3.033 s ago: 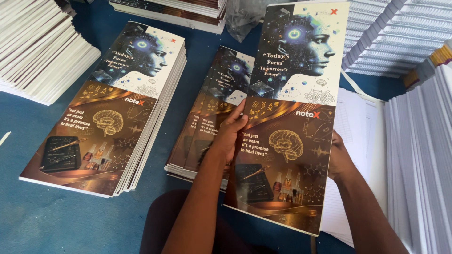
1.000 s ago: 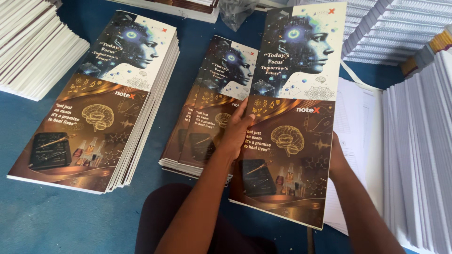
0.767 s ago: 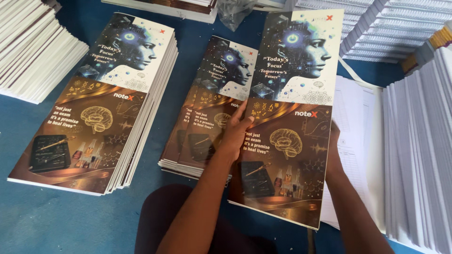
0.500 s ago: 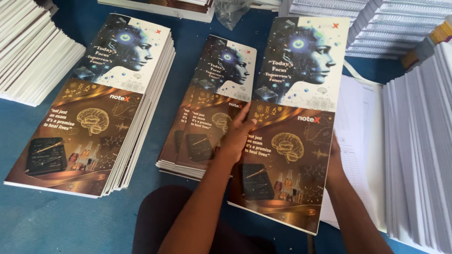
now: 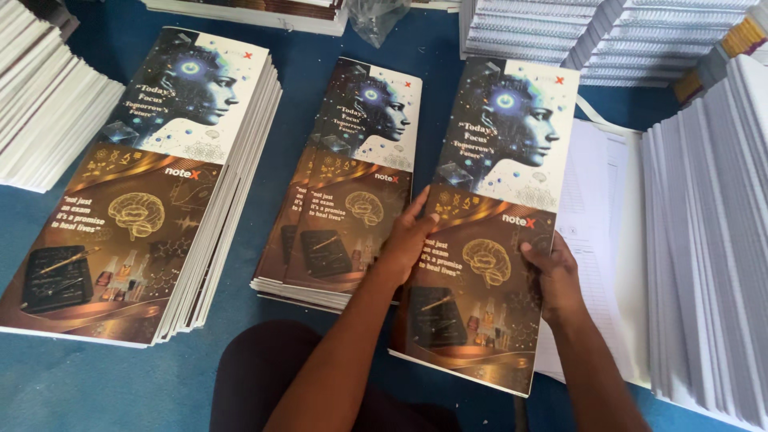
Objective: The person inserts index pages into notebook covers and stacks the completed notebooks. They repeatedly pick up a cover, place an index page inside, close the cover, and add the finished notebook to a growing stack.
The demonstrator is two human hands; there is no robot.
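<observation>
Glossy illustrated cover sheet, long, unfolded

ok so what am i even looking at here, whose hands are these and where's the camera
The camera is worn on a person's head and looks down, so the two bare arms reaching up from the bottom are that person's own. The left hand and right hand grip one printed cover sheet by its two long edges. The sheet shows a profile head above a glowing brain. Two stacks of matching covers lie on the blue surface: a thick left stack and a thinner middle stack. White paper piles stand on the right, and printed white sheets lie under the held cover.
</observation>
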